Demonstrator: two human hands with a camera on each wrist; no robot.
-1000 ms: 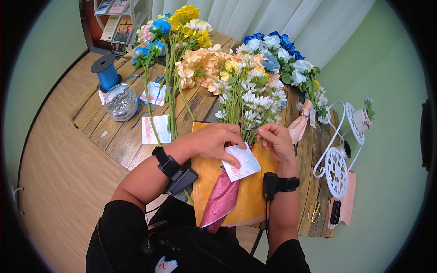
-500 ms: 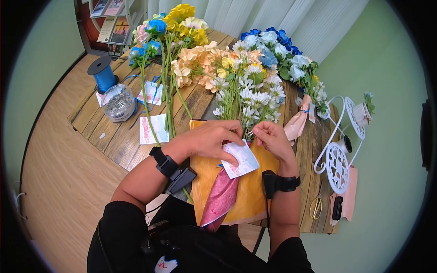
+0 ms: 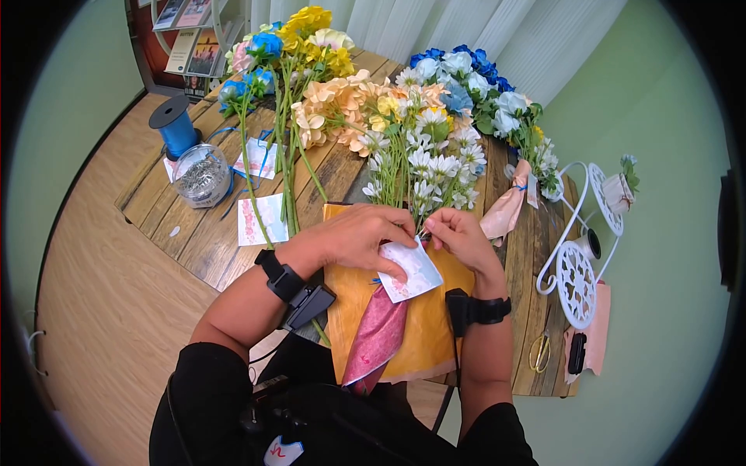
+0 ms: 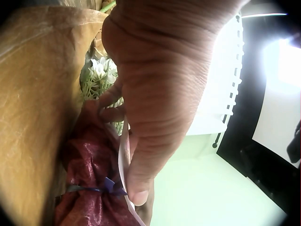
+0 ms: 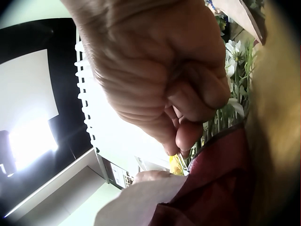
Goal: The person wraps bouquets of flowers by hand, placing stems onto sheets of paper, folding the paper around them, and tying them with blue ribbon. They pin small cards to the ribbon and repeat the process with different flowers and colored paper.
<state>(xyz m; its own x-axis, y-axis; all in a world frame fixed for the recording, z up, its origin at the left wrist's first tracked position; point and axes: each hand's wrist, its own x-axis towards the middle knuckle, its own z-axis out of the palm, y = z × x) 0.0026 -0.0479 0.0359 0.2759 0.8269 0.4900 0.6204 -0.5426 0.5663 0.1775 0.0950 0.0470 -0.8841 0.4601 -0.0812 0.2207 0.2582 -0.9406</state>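
Note:
My left hand grips a small white card printed in pale blue and pink, its thumb across the front. The card lies against a dark red wrap, tied with a blue ribbon around a bunch of white flowers. By the card's upper edge my right hand pinches a small, thin silvery piece of wire between thumb and forefinger; its exact kind I cannot tell. Under the bouquet spreads a yellow-orange sheet of wrapping paper.
Left on the wooden table are a clear jar of small silvery pieces, a blue ribbon spool, another card and loose stems. Peach flowers lie behind. To the right are a white metal stand and scissors.
My right hand has moved slightly left and down to the card's upper edge, bringing the silvery piece with it. The left hand keeps its hold on the card. The head view has shifted slightly.

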